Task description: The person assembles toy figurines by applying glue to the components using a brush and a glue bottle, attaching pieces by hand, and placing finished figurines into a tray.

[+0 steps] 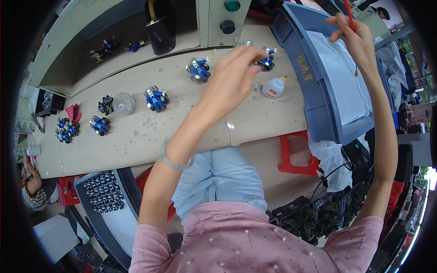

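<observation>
My left hand (232,75) reaches over the bench with curved fingers, thumb and forefinger apart. Its fingertips are beside a small blue-clad figure on a dark vehicle (267,60), partly hidden by the hand; I see no firm grip on it. Raised above a blue-grey crate (314,98), my right hand (357,41) is closed round a thin red stick-like tool (350,14). A narrow brownish tip shows below that hand. Right of my left hand stands a white squeeze bottle with a yellowish nozzle (274,87). Another blue figure on a vehicle (199,70) stands left of the hand.
More blue figures (156,98) stand along the bench, near a small clear cup (124,103). White sheeting (339,77) lines the crate. A tray holding rows of figures (123,227) is at lower left. A red stool (296,168) stands below the bench; another person's arm (33,179) is at far left.
</observation>
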`<state>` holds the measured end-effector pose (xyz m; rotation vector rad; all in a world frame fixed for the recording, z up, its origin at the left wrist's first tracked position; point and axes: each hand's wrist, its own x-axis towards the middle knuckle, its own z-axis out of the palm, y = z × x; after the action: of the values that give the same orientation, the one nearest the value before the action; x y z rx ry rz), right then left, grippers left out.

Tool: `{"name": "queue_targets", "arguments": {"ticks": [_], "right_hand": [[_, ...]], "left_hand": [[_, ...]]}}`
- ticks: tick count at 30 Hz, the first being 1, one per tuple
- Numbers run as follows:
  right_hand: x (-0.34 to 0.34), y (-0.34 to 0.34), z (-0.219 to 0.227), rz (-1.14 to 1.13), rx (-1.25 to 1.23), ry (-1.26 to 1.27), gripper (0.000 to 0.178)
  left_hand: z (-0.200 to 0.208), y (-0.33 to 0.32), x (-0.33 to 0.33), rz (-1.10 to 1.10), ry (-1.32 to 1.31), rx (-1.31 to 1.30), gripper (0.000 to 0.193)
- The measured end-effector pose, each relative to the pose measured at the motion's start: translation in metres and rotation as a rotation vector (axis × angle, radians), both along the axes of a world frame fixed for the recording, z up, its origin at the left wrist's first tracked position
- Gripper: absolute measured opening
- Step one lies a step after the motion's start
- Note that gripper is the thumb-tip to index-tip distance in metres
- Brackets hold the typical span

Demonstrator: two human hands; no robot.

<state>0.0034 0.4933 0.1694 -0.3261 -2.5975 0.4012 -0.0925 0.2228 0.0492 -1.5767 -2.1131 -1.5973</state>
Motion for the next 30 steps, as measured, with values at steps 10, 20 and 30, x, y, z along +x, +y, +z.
{"name": "queue_targets", "arguments": {"ticks": [10,20,30], "right_hand": [[0.043,0.012,-0.038,-0.006,-0.572,0.567,0.047],[0.031,0.030,-0.070,-0.082,-0.725,0.651,0.047],[0.031,0.026,-0.061,-0.060,-0.822,0.620,0.047]], "left_hand": [[-0.019,0.105,-0.015,0.278,0.663,-0.634,0.032],[-0.015,0.131,-0.039,0.015,0.591,-0.533,0.029],[-0.014,0.139,-0.072,-0.024,0.561,-0.523,0.027]]}}
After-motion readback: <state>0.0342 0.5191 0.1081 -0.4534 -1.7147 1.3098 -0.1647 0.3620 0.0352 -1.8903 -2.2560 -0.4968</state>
